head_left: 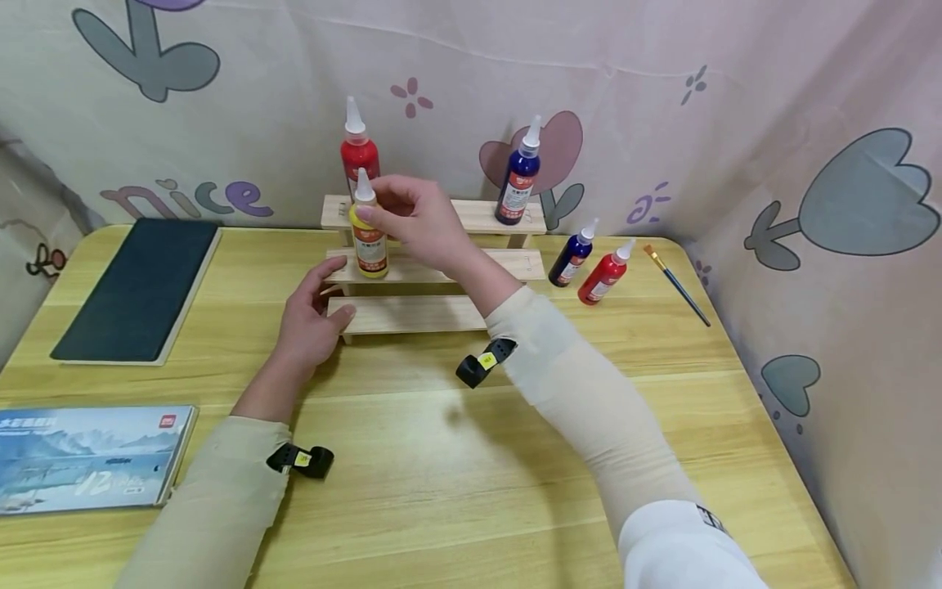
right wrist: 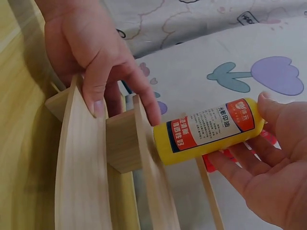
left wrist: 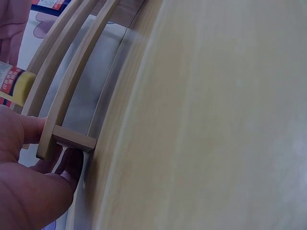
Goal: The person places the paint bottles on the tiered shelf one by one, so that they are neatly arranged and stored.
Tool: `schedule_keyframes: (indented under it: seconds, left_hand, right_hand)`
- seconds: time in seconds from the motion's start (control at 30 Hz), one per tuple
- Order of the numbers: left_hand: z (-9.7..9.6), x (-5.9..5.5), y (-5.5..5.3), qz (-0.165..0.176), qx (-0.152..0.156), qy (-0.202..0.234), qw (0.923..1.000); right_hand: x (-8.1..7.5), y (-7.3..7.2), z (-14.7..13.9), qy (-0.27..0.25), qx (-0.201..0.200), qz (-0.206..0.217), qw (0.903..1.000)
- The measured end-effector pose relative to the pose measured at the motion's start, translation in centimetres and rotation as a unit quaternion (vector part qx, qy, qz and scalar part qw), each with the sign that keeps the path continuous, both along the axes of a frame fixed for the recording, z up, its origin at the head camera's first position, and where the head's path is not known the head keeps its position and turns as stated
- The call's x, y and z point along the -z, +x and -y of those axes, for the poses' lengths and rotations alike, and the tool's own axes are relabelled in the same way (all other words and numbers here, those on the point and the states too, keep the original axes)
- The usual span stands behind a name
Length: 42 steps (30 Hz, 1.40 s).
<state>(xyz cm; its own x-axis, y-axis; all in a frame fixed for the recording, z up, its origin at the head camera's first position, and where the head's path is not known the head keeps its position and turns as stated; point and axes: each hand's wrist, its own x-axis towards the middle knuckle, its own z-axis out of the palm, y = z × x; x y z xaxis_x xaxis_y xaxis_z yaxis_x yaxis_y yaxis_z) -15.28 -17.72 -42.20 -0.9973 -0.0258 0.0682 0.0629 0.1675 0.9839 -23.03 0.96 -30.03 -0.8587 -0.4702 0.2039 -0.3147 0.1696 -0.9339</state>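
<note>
On the middle tier (head_left: 419, 267) of the wooden stand (head_left: 412, 316), the right hand's (head_left: 425, 219) grip pinches a yellow bottle (head_left: 370, 247), perhaps already seated; the left hand (head_left: 305, 323) clasps the stand. Red (head_left: 359, 154) and blue bottles (head_left: 518, 186) top it; two more bottles (head_left: 603, 280) remain on the bench (head_left: 412, 474).
</note>
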Motion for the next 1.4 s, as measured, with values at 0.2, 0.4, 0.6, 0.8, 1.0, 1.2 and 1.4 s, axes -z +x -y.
schedule_keyframes:
  seconds: [0.2, 0.4, 0.6, 0.8, 1.0, 1.2, 1.4]
  left_hand:
    - [0.0, -0.1, -0.1, -0.001, 0.002, 0.005, 1.0]
    - [-0.2, -0.1, -0.1, 0.0, 0.004, 0.004, 1.0]
    - [-0.3, -0.2, 0.0, -0.003, 0.003, 0.008, 1.0]
    - [-0.3, 0.0, 0.0, -0.001, 0.004, 0.01, 0.9999]
    - [-0.1, 0.3, -0.3, 0.004, 0.0, 0.008, 1.0]
    - [-0.2, 0.1, -0.1, 0.002, -0.007, 0.008, 0.9999]
    - [-0.2, 0.1, -0.1, 0.003, -0.009, 0.0, 1.0]
  right_hand:
    - [0.2, 0.0, 0.0, 0.01, 0.008, -0.002, 0.9999]
    - [0.4, -0.1, 0.1, 0.031, 0.014, -0.018, 0.9993]
    - [0.4, 0.3, 0.0, 0.039, 0.019, -0.025, 0.9988]
    - [0.7, 1.1, -0.9, 0.031, 0.025, -0.036, 0.9986]
    - [1.0, 2.6, -2.6, 0.017, 0.048, -0.036, 0.9981]
    - [1.6, 4.0, -5.3, 0.005, 0.052, -0.051, 0.9973]
    - [2.3, 5.6, -8.4, -0.017, 0.056, -0.059, 0.9965]
